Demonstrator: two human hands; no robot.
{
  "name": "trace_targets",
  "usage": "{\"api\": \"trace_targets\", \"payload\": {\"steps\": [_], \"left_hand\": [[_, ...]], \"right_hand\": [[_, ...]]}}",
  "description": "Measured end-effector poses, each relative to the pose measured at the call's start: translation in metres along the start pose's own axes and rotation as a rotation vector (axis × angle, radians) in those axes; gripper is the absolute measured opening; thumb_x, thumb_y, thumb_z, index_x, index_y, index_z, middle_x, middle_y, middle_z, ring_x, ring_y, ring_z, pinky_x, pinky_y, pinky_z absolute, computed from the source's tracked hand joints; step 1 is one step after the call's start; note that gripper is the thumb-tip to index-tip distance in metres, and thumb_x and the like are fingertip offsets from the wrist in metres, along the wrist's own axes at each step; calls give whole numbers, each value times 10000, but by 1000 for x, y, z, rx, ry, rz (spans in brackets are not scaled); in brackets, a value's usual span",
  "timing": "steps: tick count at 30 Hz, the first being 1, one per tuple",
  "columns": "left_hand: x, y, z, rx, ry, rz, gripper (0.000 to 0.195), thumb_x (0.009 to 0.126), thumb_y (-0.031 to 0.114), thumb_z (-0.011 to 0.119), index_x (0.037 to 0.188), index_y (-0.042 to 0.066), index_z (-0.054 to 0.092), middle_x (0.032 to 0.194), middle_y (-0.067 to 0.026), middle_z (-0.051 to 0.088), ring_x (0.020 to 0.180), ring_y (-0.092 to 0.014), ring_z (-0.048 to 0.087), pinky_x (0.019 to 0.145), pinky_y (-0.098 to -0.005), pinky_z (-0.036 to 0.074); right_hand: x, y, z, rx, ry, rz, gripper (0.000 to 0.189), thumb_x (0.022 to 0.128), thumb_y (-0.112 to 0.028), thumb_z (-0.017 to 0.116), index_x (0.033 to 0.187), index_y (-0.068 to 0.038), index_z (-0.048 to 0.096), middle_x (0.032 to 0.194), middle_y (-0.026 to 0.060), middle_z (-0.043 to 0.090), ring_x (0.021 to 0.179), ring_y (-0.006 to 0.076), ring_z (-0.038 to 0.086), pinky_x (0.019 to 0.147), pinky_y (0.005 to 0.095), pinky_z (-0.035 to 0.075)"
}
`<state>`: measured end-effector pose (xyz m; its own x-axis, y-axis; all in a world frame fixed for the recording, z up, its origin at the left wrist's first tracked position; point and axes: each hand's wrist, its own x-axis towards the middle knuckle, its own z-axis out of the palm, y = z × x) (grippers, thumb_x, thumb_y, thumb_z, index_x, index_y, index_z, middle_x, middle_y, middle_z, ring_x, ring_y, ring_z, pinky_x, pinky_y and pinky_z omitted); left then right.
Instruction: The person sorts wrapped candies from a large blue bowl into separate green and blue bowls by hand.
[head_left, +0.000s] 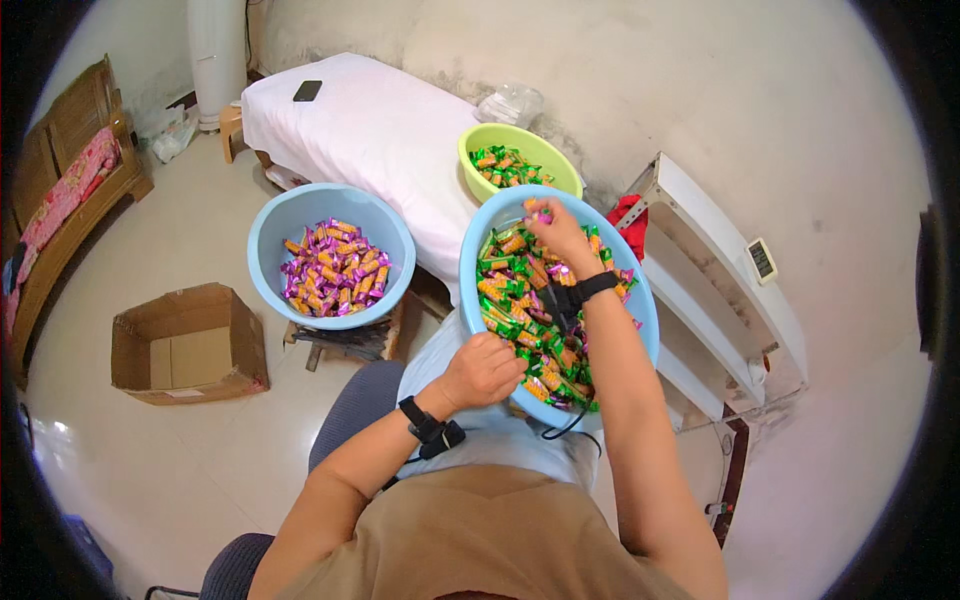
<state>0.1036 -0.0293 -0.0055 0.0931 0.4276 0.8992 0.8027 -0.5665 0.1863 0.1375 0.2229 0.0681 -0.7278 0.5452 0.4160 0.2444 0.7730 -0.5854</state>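
A large light-blue plastic basin (471, 262) is tilted in front of me, filled with small wrapped candies in green-and-orange and purple-and-orange wrappers. My right hand (562, 236) is over its far part, with a purple-wrapped candy (541, 217) pinched in the fingers. At the near left rim, my left hand (486, 369) lies with curled fingers against the candies; whether it grips one or the rim is hidden. To the left, a second blue basin (259, 262) contains purple-wrapped candies (334, 270). Behind the near basin, a yellow-green basin (566, 165) holds green-wrapped ones (506, 166).
An open cardboard box (247, 345) stands on the tiled floor at left. A white-covered table (360, 112) bears a black phone (307, 91). White shelving (705, 225) with a digital timer (762, 260) is close on the right. A wooden bench (67, 225) stands far left.
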Motion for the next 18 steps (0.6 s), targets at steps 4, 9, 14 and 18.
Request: {"api": "trace_targets", "payload": {"steps": [4, 9, 14, 18], "left_hand": [[-5, -2, -1, 13, -6, -25, 171, 660, 152, 641, 807, 79, 592, 692, -45, 507, 670, -198, 506, 648, -315, 403], [-1, -1, 3, 10, 22, -10, 149, 653, 137, 638, 785, 85, 593, 684, -37, 508, 671, -193, 512, 641, -322, 406], [-4, -5, -4, 35, -17, -13, 142, 655, 142, 630, 786, 94, 600, 677, -29, 514, 671, -198, 515, 638, -337, 406], [1, -2, -3, 15, -39, -13, 165, 642, 122, 630, 800, 85, 598, 659, -31, 492, 660, -201, 510, 638, -332, 403]], "right_hand": [[26, -82, -7, 82, -253, 187, 281, 810, -184, 582, 1064, -79, 528, 898, 60, 613, 682, 120, 586, 500, 258, 452], [41, -110, 39, 477, -305, 169, 433, 842, -199, 541, 1248, -99, 427, 1005, 48, 577, 840, 128, 580, 631, 276, 480], [18, -78, 71, 503, -159, 116, 269, 807, -160, 557, 1030, -11, 576, 772, 42, 608, 702, 117, 574, 597, 263, 464], [-20, -29, 25, 317, -11, 120, 188, 783, -161, 571, 872, -8, 632, 784, 78, 639, 694, 156, 597, 656, 284, 472]]}}
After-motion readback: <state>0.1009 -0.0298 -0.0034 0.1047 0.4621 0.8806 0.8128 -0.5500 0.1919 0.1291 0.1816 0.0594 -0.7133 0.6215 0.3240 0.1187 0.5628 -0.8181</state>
